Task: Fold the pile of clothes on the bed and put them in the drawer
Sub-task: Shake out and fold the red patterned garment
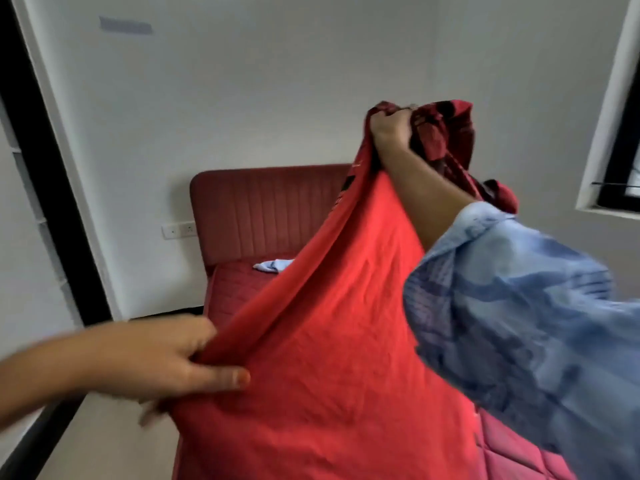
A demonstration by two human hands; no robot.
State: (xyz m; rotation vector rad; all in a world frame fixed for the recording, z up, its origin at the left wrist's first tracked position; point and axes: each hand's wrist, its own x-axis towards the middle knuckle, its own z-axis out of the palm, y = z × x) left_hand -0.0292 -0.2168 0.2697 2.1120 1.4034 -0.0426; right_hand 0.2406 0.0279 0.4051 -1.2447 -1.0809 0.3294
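Above the bed (235,289), both hands grip the red garment (329,341) (edges bunched).

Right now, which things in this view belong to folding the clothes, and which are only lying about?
Part of the job:
- red garment, held up by both hands
- left hand, pinching its lower edge
- right hand, gripping its bunched top
- light blue cloth lying on the bed

Just there:
- headboard
- wall socket
- window

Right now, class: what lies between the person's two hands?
In the head view, the red garment spans the stretch: the left hand pinches its lower edge, the right hand grips its bunched top, raised above the bed.
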